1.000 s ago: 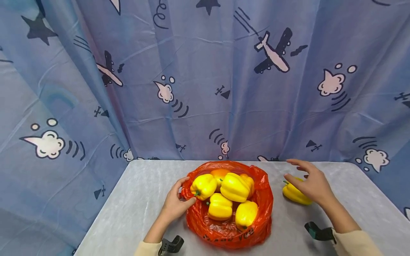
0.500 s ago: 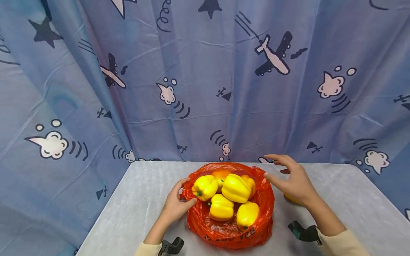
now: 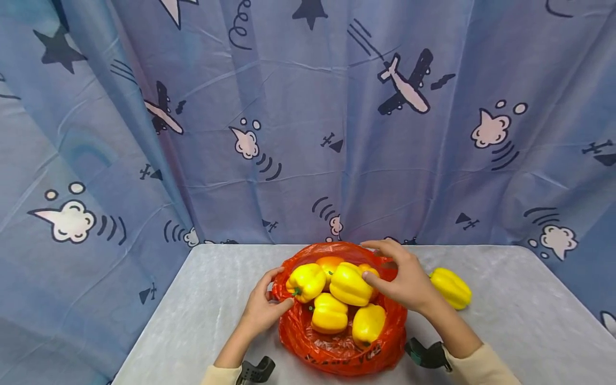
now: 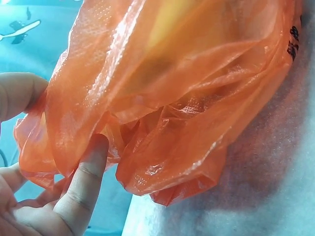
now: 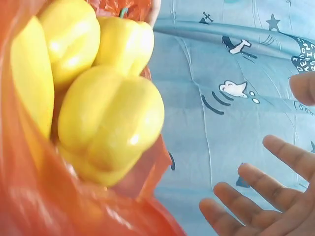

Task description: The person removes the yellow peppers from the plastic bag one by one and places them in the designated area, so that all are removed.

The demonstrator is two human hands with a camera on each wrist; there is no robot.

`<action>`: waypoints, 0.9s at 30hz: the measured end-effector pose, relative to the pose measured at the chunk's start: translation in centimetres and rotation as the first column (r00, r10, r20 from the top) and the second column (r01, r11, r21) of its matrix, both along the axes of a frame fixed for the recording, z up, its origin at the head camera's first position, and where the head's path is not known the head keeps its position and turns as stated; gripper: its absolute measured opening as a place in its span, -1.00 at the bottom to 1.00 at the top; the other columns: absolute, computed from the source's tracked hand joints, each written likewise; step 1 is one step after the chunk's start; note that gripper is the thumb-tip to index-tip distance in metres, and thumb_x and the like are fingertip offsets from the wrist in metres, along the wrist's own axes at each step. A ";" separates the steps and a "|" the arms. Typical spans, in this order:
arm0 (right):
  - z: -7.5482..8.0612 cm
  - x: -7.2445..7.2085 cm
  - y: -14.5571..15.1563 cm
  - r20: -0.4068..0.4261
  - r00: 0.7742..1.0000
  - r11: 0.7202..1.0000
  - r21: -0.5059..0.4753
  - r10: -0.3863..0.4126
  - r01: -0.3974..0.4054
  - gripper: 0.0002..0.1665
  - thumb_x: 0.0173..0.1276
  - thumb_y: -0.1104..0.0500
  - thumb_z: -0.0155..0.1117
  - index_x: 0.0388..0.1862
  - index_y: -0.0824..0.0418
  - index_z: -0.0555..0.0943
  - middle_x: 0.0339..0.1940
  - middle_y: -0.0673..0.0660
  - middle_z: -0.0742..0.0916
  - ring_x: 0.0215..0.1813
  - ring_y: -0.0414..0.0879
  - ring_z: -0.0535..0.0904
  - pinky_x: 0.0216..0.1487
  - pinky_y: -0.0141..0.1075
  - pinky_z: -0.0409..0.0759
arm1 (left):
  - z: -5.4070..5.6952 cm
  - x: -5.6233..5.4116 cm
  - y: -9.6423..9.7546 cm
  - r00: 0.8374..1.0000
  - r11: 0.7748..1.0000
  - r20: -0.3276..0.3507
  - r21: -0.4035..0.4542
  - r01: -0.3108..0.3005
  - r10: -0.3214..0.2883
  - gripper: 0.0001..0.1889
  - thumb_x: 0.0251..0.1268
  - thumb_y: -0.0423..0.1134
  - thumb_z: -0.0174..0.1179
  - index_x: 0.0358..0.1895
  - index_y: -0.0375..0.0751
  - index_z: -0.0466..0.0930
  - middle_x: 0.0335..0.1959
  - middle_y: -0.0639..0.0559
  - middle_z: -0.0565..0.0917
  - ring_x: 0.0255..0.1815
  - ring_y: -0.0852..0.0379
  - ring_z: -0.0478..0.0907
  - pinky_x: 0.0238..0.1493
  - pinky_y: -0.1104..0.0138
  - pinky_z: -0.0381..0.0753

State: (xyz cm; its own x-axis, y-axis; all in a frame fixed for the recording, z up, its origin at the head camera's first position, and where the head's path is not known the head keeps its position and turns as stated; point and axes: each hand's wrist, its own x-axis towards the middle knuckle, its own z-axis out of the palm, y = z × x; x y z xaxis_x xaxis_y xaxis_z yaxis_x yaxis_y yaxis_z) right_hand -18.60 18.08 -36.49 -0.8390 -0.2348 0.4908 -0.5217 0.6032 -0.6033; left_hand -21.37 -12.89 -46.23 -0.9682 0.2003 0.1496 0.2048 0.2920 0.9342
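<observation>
A crinkled red plastic bag (image 3: pixel 320 353) stands with its mouth wide, holding several yellow bell peppers (image 3: pixel 329 314) and orange-looking ones (image 3: pixel 329 264) at the back. My left hand (image 3: pixel 262 310) grips the bag's left rim; in the left wrist view the thin orange-red film (image 4: pixel 192 147) runs between thumb and fingers. Over the bag's right side hovers my right hand (image 3: pixel 404 278), thumb and fingers spread with nothing between them. In the right wrist view its fingers (image 5: pixel 283 152) are apart from the nearest pepper (image 5: pixel 110 118). One yellow bell pepper (image 3: pixel 451 289) lies on the table, right of the bag.
The grey-white table (image 3: pixel 192 321) carries the bag near its middle. Behind and to the left hangs a blue curtain (image 3: pixel 289 107) printed with planes, stars and clouds. Dark wrist mounts (image 3: pixel 425 354) sit on both arms.
My right hand has moved left, from above the loose pepper to over the bag's right rim, uncovering that pepper. The left hand has kept its place on the bag.
</observation>
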 end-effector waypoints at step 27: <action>-4.4 -1.7 -2.8 0.115 0.989 0.983 0.166 -0.093 0.073 -0.40 0.08 -0.13 0.44 0.13 -0.07 0.58 0.10 -0.01 0.61 0.11 0.03 0.55 0.09 0.09 0.55 | 1.9 0.9 0.7 0.999 0.999 0.033 -0.020 -0.025 0.025 -0.30 0.09 -0.39 0.32 0.35 -0.14 0.29 0.28 -0.24 0.37 -0.16 -0.02 0.64 -0.22 0.30 0.72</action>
